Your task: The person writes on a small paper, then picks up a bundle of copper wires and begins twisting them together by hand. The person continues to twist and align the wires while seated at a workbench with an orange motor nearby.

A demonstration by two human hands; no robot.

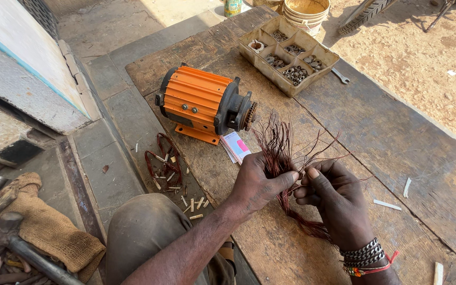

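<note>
My left hand [259,182] grips a bundle of reddish copper wire [276,145] near its middle, the loose strand ends fanning upward. My right hand [333,200] pinches strands of the same bundle just to the right, with bracelets on its wrist. The lower part of the bundle [307,227] trails down onto the wooden table [386,137]. An orange electric motor [201,103] with a black end cover lies on the table just beyond the hands.
A compartment tray of nuts and washers [288,53] sits at the table's far end, a spanner [340,76] beside it. A small white-pink card [236,146] lies by the motor. Wire scraps and wooden slivers [165,169] litter the left. Burlap and a hammer [32,232] lie lower left.
</note>
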